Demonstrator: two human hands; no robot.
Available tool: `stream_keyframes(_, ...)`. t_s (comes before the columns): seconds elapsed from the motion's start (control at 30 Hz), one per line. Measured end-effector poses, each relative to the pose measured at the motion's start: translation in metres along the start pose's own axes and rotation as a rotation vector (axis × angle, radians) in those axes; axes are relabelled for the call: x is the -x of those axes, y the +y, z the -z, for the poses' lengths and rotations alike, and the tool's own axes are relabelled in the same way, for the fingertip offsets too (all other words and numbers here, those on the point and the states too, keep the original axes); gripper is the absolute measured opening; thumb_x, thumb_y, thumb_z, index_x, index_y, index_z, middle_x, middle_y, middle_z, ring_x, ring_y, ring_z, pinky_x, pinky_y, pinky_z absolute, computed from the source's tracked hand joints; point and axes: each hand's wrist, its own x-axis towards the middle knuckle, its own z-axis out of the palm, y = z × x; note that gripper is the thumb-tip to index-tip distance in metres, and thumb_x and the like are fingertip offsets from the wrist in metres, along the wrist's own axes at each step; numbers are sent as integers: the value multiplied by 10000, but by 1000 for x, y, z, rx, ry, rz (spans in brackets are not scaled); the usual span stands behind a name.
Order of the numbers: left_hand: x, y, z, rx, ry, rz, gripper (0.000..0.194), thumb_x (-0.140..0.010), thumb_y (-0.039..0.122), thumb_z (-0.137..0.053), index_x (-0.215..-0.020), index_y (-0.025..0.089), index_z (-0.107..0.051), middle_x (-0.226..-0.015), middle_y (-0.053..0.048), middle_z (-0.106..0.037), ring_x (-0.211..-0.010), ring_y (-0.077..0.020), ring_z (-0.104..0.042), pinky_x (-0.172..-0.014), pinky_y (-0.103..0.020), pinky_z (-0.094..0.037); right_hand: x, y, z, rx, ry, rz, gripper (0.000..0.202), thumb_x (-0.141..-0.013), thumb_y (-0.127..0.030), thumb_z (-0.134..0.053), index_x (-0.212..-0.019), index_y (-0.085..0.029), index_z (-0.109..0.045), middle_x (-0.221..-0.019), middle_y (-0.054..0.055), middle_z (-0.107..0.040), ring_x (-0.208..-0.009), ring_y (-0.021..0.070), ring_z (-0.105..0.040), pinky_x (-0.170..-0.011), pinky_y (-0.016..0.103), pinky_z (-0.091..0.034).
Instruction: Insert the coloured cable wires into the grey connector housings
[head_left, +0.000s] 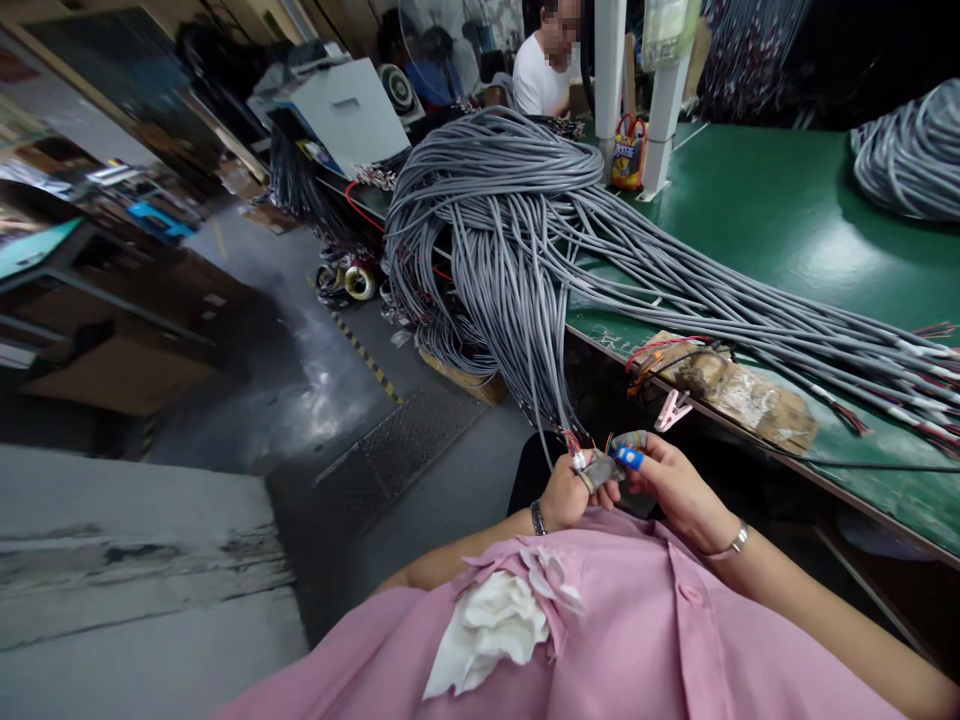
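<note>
My left hand (571, 492) is closed on the end of a grey cable, where red wires and white connectors (578, 459) stick up past the fingers. Grey covering wraps its thumb. Close beside it, my right hand (670, 480) has its fingertips pinched near thin coloured wires (608, 441); blue tape is round one of its fingers. These wires look to be between the fingertips, though they are tiny here. From the large bundle of grey cables (502, 230), many ends hang down over the table edge toward my hands.
The green table (795, 210) carries cables, a taped brown block (739, 395) and a pink clip (672, 410) at its edge. A person (544, 70) sits beyond. Another cable coil (915, 155) lies at right; a white box (349, 115) stands back left.
</note>
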Motion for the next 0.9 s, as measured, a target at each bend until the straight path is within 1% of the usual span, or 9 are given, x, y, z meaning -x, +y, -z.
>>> stream_keyframes(0.13, 0, 4, -2, -16, -9, 4, 373, -804, 472, -588, -696, 115, -598, -585, -45, -647, -436, -106, -577, -406, -190, -343, -3, 5, 2, 20, 15, 60, 266, -727, -380, -736, -824, -154, -635, -679, 4, -585, -557, 93, -452, -524, 239, -355)
stream_keyframes(0.23, -1, 1, -3, -3, 13, -18, 378, -812, 476, -579, -709, 113, -604, -595, -46, -646, -437, -105, -577, -402, -187, -342, -2, 9, 3, -2, 44, 65, 242, -727, -366, -739, -788, -160, -628, -659, -8, -578, -547, 90, -443, -519, 235, -351)
stream_keyframes(0.37, -3, -5, -4, 13, 107, -44, 390, -829, 493, -558, -722, 120, -596, -614, -47, -653, -438, -103, -579, -393, -183, -339, 2, 11, 1, -34, 85, 39, 236, -721, -361, -745, -747, -167, -612, -607, -30, -542, -531, 86, -432, -510, 229, -357)
stream_keyframes(0.5, -5, -6, -5, 21, 173, -81, 366, -827, 484, -574, -757, 125, -597, -662, -56, -675, -436, -98, -575, -379, -180, -337, 5, 10, -2, -83, 74, 19, 247, -711, -367, -755, -731, -171, -605, -601, -33, -545, -520, 84, -441, -506, 229, -371)
stream_keyframes(0.67, -5, -7, -5, 17, 199, -105, 361, -834, 474, -572, -826, 118, -629, -672, -57, -681, -416, -85, -548, -373, -180, -332, 6, 11, -5, -172, 49, -26, 247, -701, -347, -766, -705, -172, -592, -569, -38, -539, -488, 74, -439, -496, 224, -379)
stream_keyframes(0.9, -6, -9, -5, 11, 204, -80, 386, -826, 492, -570, -862, 114, -640, -667, -64, -685, -404, -85, -535, -374, -187, -321, 8, 10, -6, -247, 74, -83, 271, -662, -337, -796, -718, -166, -593, -586, -31, -559, -483, 63, -443, -485, 208, -400)
